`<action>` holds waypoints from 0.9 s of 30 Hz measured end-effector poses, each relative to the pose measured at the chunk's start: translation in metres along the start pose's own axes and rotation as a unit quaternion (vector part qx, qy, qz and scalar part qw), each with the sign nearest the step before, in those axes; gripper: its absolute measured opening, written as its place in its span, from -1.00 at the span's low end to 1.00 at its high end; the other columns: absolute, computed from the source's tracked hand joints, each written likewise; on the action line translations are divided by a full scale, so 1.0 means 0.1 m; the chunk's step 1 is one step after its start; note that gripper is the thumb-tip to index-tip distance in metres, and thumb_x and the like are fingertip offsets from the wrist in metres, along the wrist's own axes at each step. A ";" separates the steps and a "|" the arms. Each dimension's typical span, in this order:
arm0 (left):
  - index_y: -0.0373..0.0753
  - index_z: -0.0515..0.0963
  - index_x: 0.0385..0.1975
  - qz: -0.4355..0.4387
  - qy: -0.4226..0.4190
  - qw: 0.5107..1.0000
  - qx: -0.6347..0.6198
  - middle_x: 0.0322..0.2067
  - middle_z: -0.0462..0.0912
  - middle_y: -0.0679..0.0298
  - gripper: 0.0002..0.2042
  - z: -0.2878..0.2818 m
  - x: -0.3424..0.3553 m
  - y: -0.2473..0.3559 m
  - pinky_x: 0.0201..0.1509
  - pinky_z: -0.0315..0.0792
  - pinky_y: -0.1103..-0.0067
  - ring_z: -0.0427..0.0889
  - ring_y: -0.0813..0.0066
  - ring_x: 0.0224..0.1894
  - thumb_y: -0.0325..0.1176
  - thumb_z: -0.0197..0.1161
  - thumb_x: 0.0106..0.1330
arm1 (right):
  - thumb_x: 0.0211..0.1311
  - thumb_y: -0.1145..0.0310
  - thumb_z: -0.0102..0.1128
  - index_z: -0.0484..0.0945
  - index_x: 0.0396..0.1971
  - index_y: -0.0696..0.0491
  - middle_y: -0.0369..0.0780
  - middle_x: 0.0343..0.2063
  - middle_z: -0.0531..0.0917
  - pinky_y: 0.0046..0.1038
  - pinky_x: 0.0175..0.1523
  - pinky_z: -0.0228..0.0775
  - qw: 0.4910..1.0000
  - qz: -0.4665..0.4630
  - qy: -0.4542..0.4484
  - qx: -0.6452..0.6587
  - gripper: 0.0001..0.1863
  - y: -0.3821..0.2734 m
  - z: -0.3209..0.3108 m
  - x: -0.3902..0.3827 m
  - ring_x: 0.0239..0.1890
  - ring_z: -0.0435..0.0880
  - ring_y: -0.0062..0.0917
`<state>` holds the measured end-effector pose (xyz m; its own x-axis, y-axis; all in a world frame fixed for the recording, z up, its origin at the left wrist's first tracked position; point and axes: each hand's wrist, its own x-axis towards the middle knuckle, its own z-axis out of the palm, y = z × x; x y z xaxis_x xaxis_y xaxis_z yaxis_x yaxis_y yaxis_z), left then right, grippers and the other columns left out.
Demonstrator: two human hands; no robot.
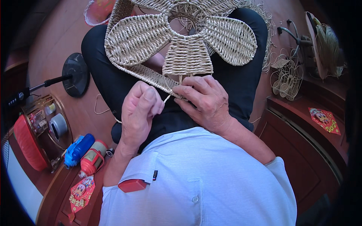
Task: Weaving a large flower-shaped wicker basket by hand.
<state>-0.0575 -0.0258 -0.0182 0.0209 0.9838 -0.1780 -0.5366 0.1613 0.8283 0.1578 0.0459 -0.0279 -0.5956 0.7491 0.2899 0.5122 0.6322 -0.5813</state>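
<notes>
A woven straw piece shaped like a flower (188, 56) lies across my lap, with a round hole in its middle and petals around it. A woven strip (147, 75) curves along its left and near side. My left hand (140, 107) is closed in a pinch on a twisted straw cord (167, 98), held taut toward the weave. My right hand (201, 100) grips the near edge of the woven piece, just below the trapezoid petal, where bare straw strands show. Its fingertips are bent over the strip.
Loose straw (267, 37) hangs beyond my right knee. A black round stand base (75, 75) is on the floor at left. A blue bottle (81, 150) and a red-topped bottle (93, 158) lie at lower left. Wire frames (287, 75) and a straw bundle (328, 49) are at right.
</notes>
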 end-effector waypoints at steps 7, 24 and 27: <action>-0.14 0.37 -0.27 -0.064 0.086 0.994 -0.026 -0.46 0.37 0.43 -0.71 0.17 -0.13 0.03 -0.20 0.34 0.57 0.25 0.69 -0.42 -0.19 0.15 0.78 | 0.20 0.31 0.60 0.80 -0.17 -0.13 -0.43 -0.28 0.70 -0.36 -0.18 0.39 0.999 -0.002 0.021 -0.026 -0.79 -0.02 0.03 -0.10 -0.23 0.66 -0.51; -0.31 0.51 -0.15 -0.003 -0.077 0.979 0.186 -0.13 0.78 0.05 -0.71 0.50 0.12 0.69 0.25 0.60 0.40 0.72 0.45 -0.09 -0.19 0.20 0.77 | 0.14 0.18 0.64 0.80 -0.07 -0.15 -0.39 -0.23 0.71 -0.23 0.06 0.34 0.996 -0.030 0.059 0.054 -0.65 -0.17 -0.18 0.13 -0.11 0.68 -0.44; -0.35 0.62 -0.12 0.032 -0.089 0.945 0.313 -0.01 0.78 0.15 -0.76 0.55 0.29 0.81 0.21 0.48 0.55 0.67 0.55 0.01 -0.27 0.27 0.72 | 0.23 0.28 0.61 0.78 -0.20 -0.06 -0.32 -0.33 0.70 -0.26 -0.04 0.39 0.991 0.015 0.066 0.114 -0.80 -0.02 -0.09 0.12 -0.20 0.70 -0.37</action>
<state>-0.0535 0.0200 0.0729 0.1763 0.9818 -0.0712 0.0623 0.0611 0.9962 0.1547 0.0557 -0.0167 -0.4876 0.7963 0.3580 0.3674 0.5591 -0.7432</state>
